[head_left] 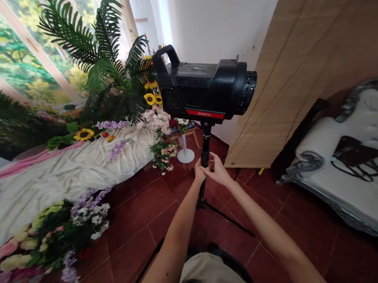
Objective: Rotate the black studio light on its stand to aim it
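Observation:
A black studio light (203,86) with a red label sits on top of a black light stand (200,196), its round front pointing right. My left hand (200,172) is closed around the stand's pole from the left, just below the light. From the right, my right hand (218,171) has its thumb and fingers closed at the same joint of the pole, touching my left hand. The part between my fingers is mostly hidden. Lower down, the stand's legs spread over the red tiles.
To the left, a cream cloth (77,166) covers a long low surface with flowers at its edges. A flower arrangement (51,241) is nearer me. A bamboo screen (257,120) leans at the right, beside a white sofa (368,113) holding a brown bag (355,153).

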The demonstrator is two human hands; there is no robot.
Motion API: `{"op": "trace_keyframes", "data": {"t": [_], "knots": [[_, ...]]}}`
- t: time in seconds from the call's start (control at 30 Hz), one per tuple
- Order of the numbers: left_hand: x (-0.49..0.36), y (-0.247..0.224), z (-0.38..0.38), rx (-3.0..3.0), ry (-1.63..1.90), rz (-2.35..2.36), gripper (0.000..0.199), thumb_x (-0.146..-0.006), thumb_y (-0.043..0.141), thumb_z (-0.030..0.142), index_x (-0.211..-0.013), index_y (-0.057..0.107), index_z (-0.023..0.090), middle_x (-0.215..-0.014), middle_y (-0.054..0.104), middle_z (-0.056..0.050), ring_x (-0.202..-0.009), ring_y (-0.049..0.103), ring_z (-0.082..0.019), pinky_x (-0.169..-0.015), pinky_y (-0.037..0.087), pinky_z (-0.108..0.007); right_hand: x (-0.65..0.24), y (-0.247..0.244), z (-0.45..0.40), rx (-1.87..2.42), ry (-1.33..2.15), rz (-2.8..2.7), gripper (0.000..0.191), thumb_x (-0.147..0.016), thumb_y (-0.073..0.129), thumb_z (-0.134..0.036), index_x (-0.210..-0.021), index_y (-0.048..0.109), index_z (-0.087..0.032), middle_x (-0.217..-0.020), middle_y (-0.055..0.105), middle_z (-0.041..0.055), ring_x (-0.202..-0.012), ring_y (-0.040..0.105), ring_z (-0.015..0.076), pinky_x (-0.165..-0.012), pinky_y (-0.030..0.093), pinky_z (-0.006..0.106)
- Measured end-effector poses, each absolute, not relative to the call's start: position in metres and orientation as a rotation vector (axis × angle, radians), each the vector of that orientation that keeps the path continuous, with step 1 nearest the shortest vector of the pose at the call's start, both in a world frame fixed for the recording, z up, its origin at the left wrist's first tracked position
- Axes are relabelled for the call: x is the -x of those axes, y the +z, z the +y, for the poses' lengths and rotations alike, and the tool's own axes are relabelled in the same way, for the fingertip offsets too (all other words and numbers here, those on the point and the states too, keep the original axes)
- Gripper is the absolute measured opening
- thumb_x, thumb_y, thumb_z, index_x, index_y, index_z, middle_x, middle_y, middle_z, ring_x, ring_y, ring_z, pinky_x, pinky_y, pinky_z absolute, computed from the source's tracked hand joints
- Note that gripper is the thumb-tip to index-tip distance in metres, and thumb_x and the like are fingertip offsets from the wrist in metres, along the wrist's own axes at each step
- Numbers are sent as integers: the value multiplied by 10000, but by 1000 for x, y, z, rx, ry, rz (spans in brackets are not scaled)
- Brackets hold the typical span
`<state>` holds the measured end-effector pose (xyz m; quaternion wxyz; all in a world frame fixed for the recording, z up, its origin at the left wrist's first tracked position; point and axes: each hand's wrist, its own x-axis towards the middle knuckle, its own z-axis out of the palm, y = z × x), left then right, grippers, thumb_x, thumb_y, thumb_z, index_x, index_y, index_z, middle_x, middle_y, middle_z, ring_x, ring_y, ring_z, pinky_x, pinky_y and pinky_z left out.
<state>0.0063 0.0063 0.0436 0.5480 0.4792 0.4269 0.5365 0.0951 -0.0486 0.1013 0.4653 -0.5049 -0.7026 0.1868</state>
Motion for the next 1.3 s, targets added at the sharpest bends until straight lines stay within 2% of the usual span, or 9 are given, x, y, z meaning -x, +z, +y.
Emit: {"op": "trace_keyframes", "data": {"t": [0.07, 0.13, 0.33, 0.43, 0.53, 0.7, 0.87, 1.1, 1.3], "knots": [[-6, 43, 5, -1219, 1309, 1009, 249, -565, 720, 231, -767, 605, 141, -722, 641, -28, -674, 594, -137, -666, 501, -267, -100, 93, -68, 1269, 353, -1725, 656, -781, 577, -361, -1348, 295, -189, -1403, 331, 150, -1297, 338, 249, -1036, 349, 437], [-6, 45, 4, -1262, 1332, 1038, 213, -584, 704, 230, -754, 609, 144, -716, 638, -30, -655, 597, -127, -667, 504, -265, -103, 85, -89, 1311, 300, -1745, 618, -810, 544, -363, -1358, 304, -205, -1455, 255, 132, -1341, 263, 252, -1072, 292, 468], [-9, 47, 2, -1263, 1286, 1144, 198, -597, 695, 250, -741, 626, 134, -684, 627, -37, -599, 586, -119, -632, 511, -261, -105, 60, -130, 1391, 289, -1815, 448, -857, 480, -342, -1290, 424, -243, -1483, 224, 84, -1352, 241, 262, -1077, 274, 508], [-10, 47, 2, -1263, 1286, 1148, 201, -598, 692, 255, -740, 623, 131, -678, 624, -35, -582, 579, -114, -615, 511, -258, -103, 51, -131, 1396, 320, -1763, 459, -864, 464, -351, -1305, 410, -235, -1467, 257, 92, -1341, 265, 256, -1073, 283, 501], [-9, 49, 0, -1266, 1279, 1143, 205, -594, 696, 259, -740, 618, 137, -660, 618, -21, -549, 570, -103, -592, 507, -249, -101, 46, -125, 1384, 355, -1679, 515, -868, 458, -356, -1352, 351, -218, -1400, 363, 115, -1299, 332, 247, -1060, 303, 492], [-8, 52, -3, -1257, 1240, 1100, 199, -621, 673, 282, -753, 617, 144, -622, 601, -5, -497, 555, -98, -539, 495, -244, -98, 43, -111, 1384, 455, -1566, 482, -869, 461, -374, -1318, 406, -208, -1284, 485, 110, -1196, 435, 232, -1025, 350, 449], [-8, 49, -1, -1297, 1286, 1136, 195, -600, 682, 258, -745, 617, 145, -670, 622, -11, -578, 581, -108, -601, 507, -246, -99, 41, -100, 1400, 545, -1468, 476, -865, 448, -347, -1306, 411, -173, -1157, 550, 122, -1013, 541, 215, -902, 449, 400], [-7, 45, 2, -1332, 1317, 1107, 177, -601, 676, 245, -734, 612, 147, -692, 625, -20, -610, 590, -116, -618, 508, -249, -118, 53, -88, 1536, 181, -1732, 366, -842, 455, -242, -1203, 497, -199, -1097, 556, 114, -1042, 486, 264, -924, 383, 453], [-9, 37, 6, -1309, 1286, 1088, 194, -617, 669, 261, -760, 609, 144, -664, 616, -13, -575, 590, -112, -597, 512, -252, -128, 56, -78, 1651, -76, -1883, 272, -844, 487, -244, -1097, 570, -188, -1069, 555, 119, -1003, 487, 270, -863, 391, 407]]}}
